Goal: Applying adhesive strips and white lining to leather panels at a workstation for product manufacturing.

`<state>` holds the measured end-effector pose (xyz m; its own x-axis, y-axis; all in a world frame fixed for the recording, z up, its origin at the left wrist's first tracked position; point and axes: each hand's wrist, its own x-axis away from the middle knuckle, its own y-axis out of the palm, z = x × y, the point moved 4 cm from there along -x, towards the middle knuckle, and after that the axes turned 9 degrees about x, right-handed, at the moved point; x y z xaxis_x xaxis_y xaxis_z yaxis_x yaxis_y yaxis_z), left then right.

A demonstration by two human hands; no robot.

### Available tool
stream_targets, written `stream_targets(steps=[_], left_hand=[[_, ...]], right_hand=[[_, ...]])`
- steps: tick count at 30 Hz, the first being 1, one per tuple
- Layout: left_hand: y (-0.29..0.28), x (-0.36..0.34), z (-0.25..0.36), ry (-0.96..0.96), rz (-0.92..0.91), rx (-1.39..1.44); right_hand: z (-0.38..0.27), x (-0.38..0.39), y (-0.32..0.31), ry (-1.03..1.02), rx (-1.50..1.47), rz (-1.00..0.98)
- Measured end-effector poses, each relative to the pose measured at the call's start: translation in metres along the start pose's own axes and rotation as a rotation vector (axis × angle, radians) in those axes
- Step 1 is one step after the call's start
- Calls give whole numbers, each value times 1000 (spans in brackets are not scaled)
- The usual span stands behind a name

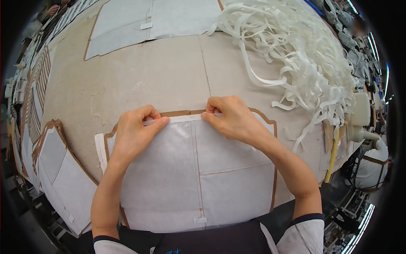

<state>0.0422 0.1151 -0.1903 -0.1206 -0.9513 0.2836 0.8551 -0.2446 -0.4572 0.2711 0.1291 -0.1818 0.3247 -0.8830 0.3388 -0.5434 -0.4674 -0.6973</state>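
Note:
Before me lies a white-faced fabric panel (160,169) with brown edges and stitched seams, its near edge against my body. A narrow white tape strip (182,118) runs along the panel's far edge. My left hand (137,129) pinches the strip between thumb and forefinger at its left part. With a similar pinch, my right hand (228,115) holds the strip further right, just past the centre seam. Between the hands, the strip lies flat beside the brown border. Each hand covers part of the strip.
A large tangled heap of white tape (279,38) fills the table's far right. Another white panel (169,19) lies at the far side. Stacked panels (63,173) with brown edges hang at the left. A yellow rod (333,154) stands at the right edge; people are beyond.

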Motion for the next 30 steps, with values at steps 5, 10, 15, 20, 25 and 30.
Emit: stream_targets(steps=[5, 10, 15, 20, 25, 30], left_hand=[[1, 5, 7, 71, 11, -129], [20, 27, 44, 496, 245, -819], [74, 58, 34, 884, 152, -714], [69, 62, 26, 770, 183, -611], [71, 59, 27, 763, 156, -598], [70, 57, 28, 754, 121, -575]], right_hand=[[1, 0, 4, -31, -17, 19], [5, 3, 5, -64, -34, 61], [12, 1, 10, -230, 136, 171], [15, 39, -16, -226, 104, 189], [61, 77, -49, 60, -256, 62], [74, 81, -48, 201, -310, 120]])
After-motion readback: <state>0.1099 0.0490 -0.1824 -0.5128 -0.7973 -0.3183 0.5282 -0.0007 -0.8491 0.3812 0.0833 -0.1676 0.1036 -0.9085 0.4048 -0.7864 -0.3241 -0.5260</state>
